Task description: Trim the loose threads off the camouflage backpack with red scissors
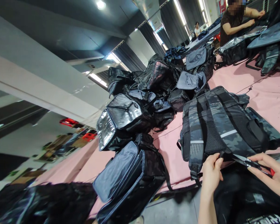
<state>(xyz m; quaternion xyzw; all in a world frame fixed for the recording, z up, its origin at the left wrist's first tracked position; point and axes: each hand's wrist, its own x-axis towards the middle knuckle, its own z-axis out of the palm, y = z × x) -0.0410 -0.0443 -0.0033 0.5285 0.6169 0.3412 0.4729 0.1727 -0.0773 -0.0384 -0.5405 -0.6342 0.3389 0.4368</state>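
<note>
A dark camouflage backpack (pixel 224 121) lies on the pink-covered table with its shoulder straps and mesh back panel facing up. At the backpack's near edge, my left hand (pixel 212 171) pinches a bit of its black fabric or webbing between thumb and fingers. My right hand (pixel 270 172) is closed around a pair of small scissors (pixel 249 163) with a red part at the handle. Their blades point left at the same edge, close to my left fingertips. Exactly what lies between the blades is too small to make out.
An open bag with grey lining (pixel 119 171) stands at the table's near edge. Behind it sits a silver-lined bag (pixel 124 112), with more bags piled beyond. Pink cloth (pixel 168 140) covers the table. Across it, a person (pixel 233 21) handles bags at the upper right.
</note>
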